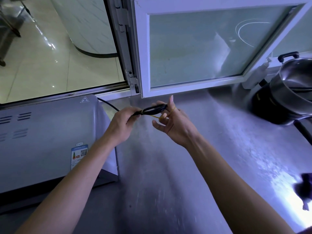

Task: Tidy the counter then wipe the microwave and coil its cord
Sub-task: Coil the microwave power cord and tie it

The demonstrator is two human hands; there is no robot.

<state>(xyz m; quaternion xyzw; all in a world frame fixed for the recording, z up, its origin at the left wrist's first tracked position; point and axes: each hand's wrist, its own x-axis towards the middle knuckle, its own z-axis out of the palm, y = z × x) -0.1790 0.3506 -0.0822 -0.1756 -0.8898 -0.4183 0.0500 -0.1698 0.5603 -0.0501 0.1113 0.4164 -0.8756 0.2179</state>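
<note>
One view only — a wide-angle camera on the person's head, looking forward and down along both forearms. It sits close above the counter (185, 166), with the hands near mid-frame. The microwave (42, 141) fills the lower left; a white-framed window (194, 48) stands ahead, straight lines bowing toward the edges — and a pot (290, 92) is cut off at the right.

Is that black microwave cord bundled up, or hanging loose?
Bundled. The cord is folded into a small loop gripped by the left hand, while the right hand stretches a yellow rubber band around it.
</note>
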